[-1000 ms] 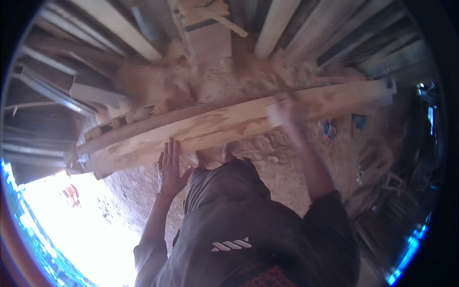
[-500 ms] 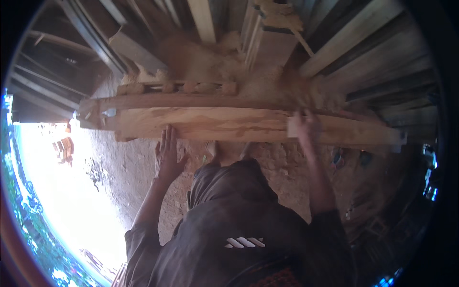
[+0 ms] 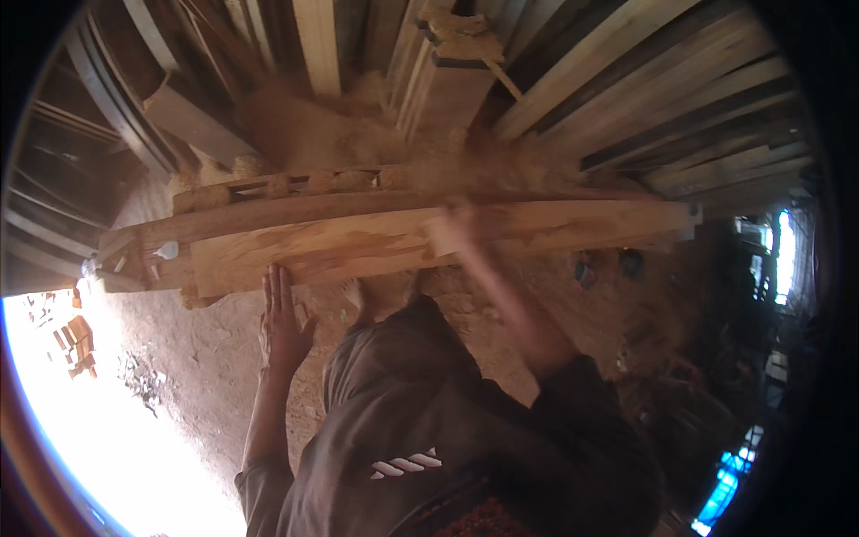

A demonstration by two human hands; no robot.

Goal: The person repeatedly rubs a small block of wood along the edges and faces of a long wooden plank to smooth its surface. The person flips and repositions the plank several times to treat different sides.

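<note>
Left edge: bright ground in glare, with a few small reddish blocks lying on it, well away from the work.
Left hand: flat and open, fingers stretched together, tips touching the near edge of the plank; it grips nothing.
Plank: a long pale board lying crosswise in front of the person, resting on a low timber frame, near its left end under the left hand.
Sawdust: heaped behind the board and dusted over the frame.
Right hand: blurred on top of the plank near its middle; I cannot tell whether the fingers are clenched or spread.
Doing it well: judging by the poses, the board is being steadied or shifted; keep the left palm square to the edge and press evenly with both hands so it does not swing.
Right side: slanted stacked boards lean close behind, so the far end needs watching.
</note>
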